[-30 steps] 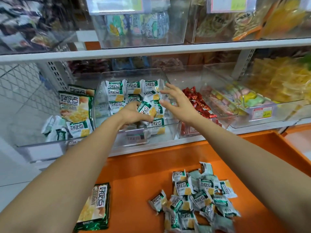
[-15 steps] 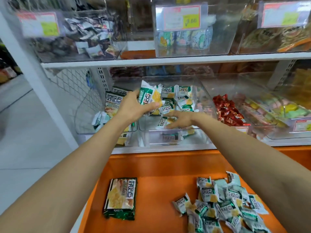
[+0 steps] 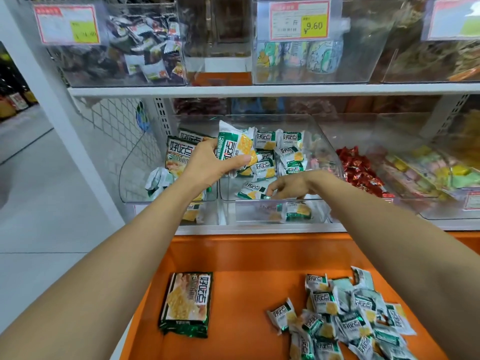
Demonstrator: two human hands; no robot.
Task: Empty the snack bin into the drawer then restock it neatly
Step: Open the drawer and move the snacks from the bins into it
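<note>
Left hand [image 3: 207,165] is gripping a bunch of snack packets [image 3: 233,146] over the clear snack bin [image 3: 254,214] on the shelf [image 3: 259,228]. Right hand [image 3: 293,185] is hanging low inside it, fingers curling at a single packet [image 3: 253,190], though I cannot tell if it is gripping. A loose pile [image 3: 345,315] is lying in the orange drawer [image 3: 246,268].

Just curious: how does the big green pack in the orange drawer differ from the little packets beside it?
The big pack is one large, dark-green bag; the little packets are many, small, mostly white. The big pack lies flat, alone; the little packets are heaped in a jumble. Both lie in the orange drawer and bear the same lettering.
</note>
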